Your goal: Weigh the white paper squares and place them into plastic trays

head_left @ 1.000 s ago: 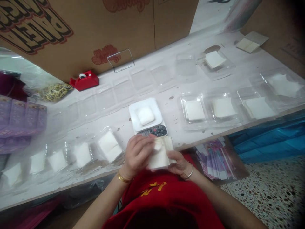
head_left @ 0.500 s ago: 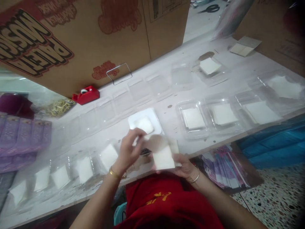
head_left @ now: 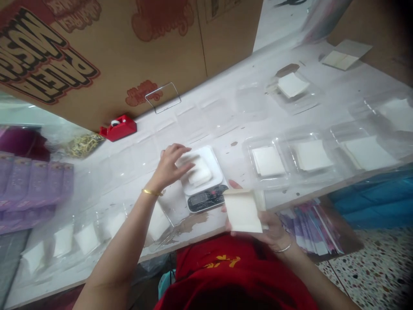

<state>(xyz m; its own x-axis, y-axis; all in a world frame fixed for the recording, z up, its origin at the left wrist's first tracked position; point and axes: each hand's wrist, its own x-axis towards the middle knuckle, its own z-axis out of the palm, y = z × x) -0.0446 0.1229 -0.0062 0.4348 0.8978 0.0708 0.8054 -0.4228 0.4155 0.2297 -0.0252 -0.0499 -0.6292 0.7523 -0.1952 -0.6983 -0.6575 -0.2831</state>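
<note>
A red garment [head_left: 193, 271] is nearest, marked with yellow lettering [head_left: 230, 261] too blurred to read. Just beyond it, the right hand [head_left: 271, 228] grasps a pack of white sheets [head_left: 243, 212] over the desk [head_left: 235, 165]'s near edge, the sheets' faces showing no print I can make out. Purple leaflets [head_left: 312, 232] stand in a carton below the desk; their print is too small to read. Next comes a white scale [head_left: 214, 161], its black panel [head_left: 206, 198] carrying small marks and a display, neither legible. A white stack [head_left: 200, 173] rests on its plate. The left hand [head_left: 169, 168] grips nothing, its fingers spread at the stack's left side; whether they touch it I cannot tell.

Clear trays with white sheets line both sides of the scale. Purple boxes [head_left: 21, 181] stand far left, their lettering unreadable. Farther back sits a red tape dispenser [head_left: 121, 129], then a big cardboard box [head_left: 116, 47] printed upside down with "PALETA" [head_left: 71, 66] and "MUSIC", cut off by the view's edge.
</note>
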